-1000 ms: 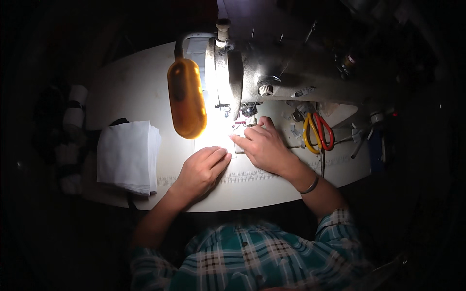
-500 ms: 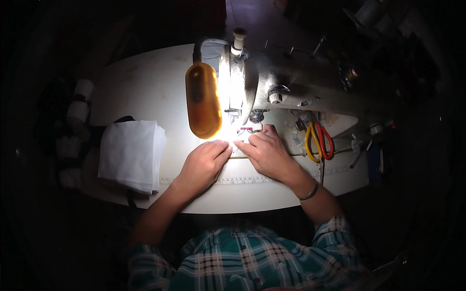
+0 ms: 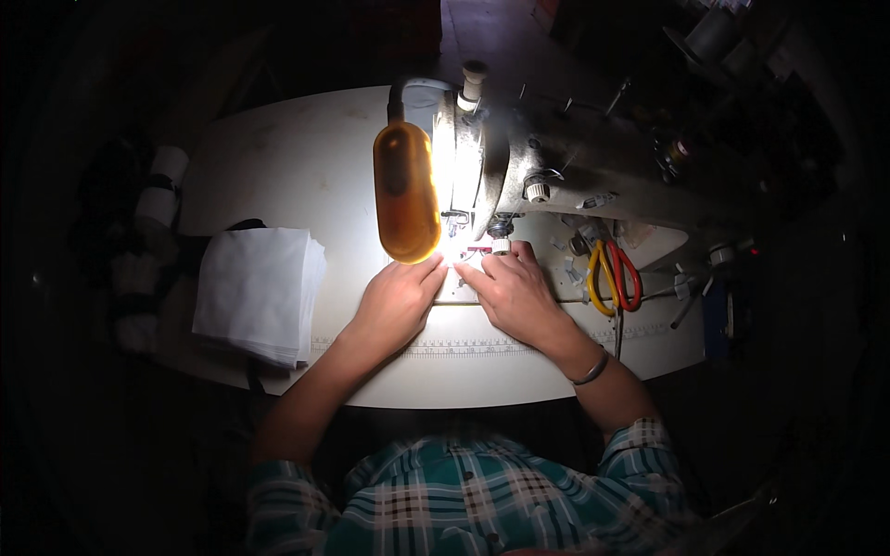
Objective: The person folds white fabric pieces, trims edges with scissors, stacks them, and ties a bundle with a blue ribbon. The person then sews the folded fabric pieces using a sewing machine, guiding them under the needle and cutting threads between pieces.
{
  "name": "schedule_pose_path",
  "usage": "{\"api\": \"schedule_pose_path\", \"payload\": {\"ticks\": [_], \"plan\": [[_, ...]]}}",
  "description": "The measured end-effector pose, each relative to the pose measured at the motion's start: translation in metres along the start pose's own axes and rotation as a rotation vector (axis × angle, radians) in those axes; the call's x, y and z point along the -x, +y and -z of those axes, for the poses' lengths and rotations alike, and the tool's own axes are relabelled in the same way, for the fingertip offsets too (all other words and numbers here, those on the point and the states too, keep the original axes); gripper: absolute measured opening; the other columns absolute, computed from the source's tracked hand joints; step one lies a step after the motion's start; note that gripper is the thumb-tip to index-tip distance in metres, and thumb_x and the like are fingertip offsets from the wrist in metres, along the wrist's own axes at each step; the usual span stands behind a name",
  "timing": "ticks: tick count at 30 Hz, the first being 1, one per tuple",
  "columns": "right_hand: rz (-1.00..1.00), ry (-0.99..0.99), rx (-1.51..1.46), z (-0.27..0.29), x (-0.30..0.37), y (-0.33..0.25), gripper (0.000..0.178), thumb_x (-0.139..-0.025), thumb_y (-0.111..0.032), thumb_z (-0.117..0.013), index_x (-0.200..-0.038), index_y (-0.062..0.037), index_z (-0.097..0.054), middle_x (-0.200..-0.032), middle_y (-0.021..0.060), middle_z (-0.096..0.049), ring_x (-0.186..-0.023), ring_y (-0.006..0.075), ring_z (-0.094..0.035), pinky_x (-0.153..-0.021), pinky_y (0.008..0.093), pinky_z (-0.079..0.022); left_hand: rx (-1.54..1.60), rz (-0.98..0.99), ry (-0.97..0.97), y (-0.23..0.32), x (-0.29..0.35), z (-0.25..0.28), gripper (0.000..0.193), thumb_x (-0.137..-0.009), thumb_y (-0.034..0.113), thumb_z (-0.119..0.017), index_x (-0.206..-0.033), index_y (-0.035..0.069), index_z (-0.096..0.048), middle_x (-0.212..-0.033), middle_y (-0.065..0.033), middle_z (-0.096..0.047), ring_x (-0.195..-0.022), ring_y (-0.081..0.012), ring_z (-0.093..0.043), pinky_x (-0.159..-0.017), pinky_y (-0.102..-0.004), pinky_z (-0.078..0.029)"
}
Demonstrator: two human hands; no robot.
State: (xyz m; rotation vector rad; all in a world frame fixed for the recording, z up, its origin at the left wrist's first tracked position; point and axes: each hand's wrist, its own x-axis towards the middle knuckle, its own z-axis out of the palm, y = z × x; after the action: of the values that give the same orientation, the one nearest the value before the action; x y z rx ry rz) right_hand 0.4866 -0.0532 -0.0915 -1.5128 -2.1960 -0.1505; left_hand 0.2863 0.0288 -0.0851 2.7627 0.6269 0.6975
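Note:
Under the needle end of a sewing machine (image 3: 519,157), my two hands work close together from either side. My left hand (image 3: 394,304) rests on the machine bed left of the needle, its fingers pressed together and pointing at the bright spot. From the right comes my right hand (image 3: 517,289), with the index finger stretched toward the same spot and the other fingers curled beside the presser knob (image 3: 502,246). Glare washes out whatever lies at the fingertips; I cannot make out the piece there. An amber oval lamp (image 3: 406,199) hangs just above my left hand.
A stack of white cloth or paper pieces (image 3: 255,295) lies on the left of the table (image 3: 278,148). Scissors with yellow and red handles (image 3: 614,276) stand to the right among small scraps. A ruler strip (image 3: 464,348) runs along the front. White rolls (image 3: 162,190) sit at far left.
The whole view has shifted slightly, moving the lamp, machine and stack a little rightward in the picture. Both hands stay near the needle, with only small shifts of the fingers.

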Motion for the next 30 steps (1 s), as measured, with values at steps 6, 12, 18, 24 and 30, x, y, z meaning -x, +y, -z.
{"api": "schedule_pose_path", "payload": {"ticks": [6,12,18,24,30], "plan": [[-0.002,0.002,0.050,-0.002,-0.002,0.001,0.039,-0.084,-0.005,-0.060,-0.122,-0.0120,-0.067,-0.077,0.0054,-0.049,-0.074,0.0218,-0.054,-0.091,0.0391,-0.037,-0.030,0.040,-0.002,-0.005,-0.005,-0.006,0.026,-0.086,0.003,-0.061,-0.111,-0.002,-0.063,-0.115,-0.0166,-0.064,-0.108,-0.0336,-0.062,-0.091,-0.0409,-0.051],[-0.037,-0.037,0.053,0.000,-0.003,-0.001,0.042,-0.084,-0.005,-0.060,-0.125,-0.0122,-0.065,-0.077,0.0058,-0.049,-0.073,0.0214,-0.054,-0.091,0.0388,-0.037,-0.031,0.122,-0.081,-0.007,-0.012,-0.006,0.027,-0.085,0.003,-0.061,-0.112,-0.002,-0.062,-0.118,-0.0163,-0.062,-0.111,-0.0324,-0.060,-0.093,-0.0399,-0.050],[-0.040,-0.045,0.036,0.000,-0.002,0.001,0.040,-0.085,-0.006,-0.060,-0.125,-0.0112,-0.065,-0.077,0.0061,-0.049,-0.073,0.0212,-0.054,-0.090,0.0387,-0.036,-0.038,0.158,-0.109,-0.011,-0.019,-0.009,0.032,-0.083,0.001,-0.060,-0.115,-0.002,-0.061,-0.120,-0.0155,-0.061,-0.117,-0.0316,-0.057,-0.097,-0.0395,-0.047],[-0.056,-0.098,0.027,0.001,-0.002,0.000,0.035,-0.087,-0.008,-0.060,-0.121,-0.0122,-0.066,-0.080,0.0066,-0.051,-0.077,0.0224,-0.055,-0.089,0.0418,-0.037,-0.088,0.177,-0.112,-0.023,-0.020,-0.023,0.038,-0.079,0.001,-0.061,-0.117,-0.002,-0.061,-0.121,-0.0135,-0.061,-0.121,-0.0295,-0.054,-0.102,-0.0395,-0.044],[-0.069,-0.092,0.001,0.006,-0.001,-0.003,0.035,-0.087,-0.008,-0.060,-0.121,-0.0131,-0.066,-0.081,0.0061,-0.053,-0.082,0.0248,-0.055,-0.085,0.0455,-0.040,-0.195,0.076,0.096,-0.022,-0.028,-0.025,0.022,-0.074,0.002,-0.060,-0.094,0.002,-0.069,-0.106,-0.0113,-0.063,-0.108,-0.0265,-0.057,-0.096,-0.0354,-0.047]]}}
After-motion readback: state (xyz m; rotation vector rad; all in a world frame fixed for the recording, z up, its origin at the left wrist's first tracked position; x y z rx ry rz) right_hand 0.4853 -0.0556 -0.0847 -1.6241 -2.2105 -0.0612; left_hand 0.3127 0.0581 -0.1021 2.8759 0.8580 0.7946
